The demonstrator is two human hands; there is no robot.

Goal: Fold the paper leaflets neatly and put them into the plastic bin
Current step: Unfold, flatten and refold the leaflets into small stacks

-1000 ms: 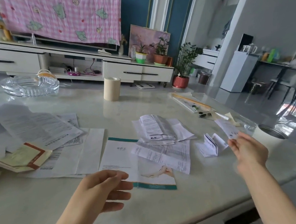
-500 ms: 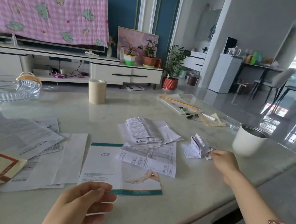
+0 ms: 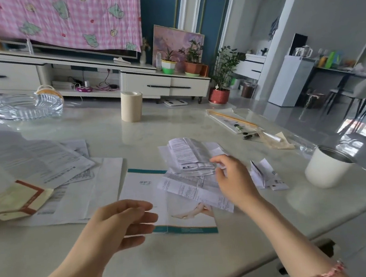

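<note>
A pale marble bench (image 3: 189, 260) fills the near view; beyond it a white TV cabinet (image 3: 150, 83) runs along a blue wall, with a pink checked cloth (image 3: 65, 20) hanging above it and potted plants (image 3: 192, 57) at its right end. Loose sheets (image 3: 34, 161) spread over the bench's left side. A glass dish (image 3: 24, 106) sits far left; its contents cannot be made out. A teal-edged leaflet (image 3: 142, 187) lies flat at the centre, a leaflet pile (image 3: 190, 157) overlapping its right part. A white cup (image 3: 328, 166) stands near the right edge, its inside dark. A small folded leaflet (image 3: 263, 173) lies between pile and cup. The left hand (image 3: 121, 222) hovers over the teal-edged leaflet, fingers loose and apart, holding nothing. The right hand (image 3: 230, 178) is at the pile's right edge, fingers curled; whether they pinch a sheet cannot be told.
</note>
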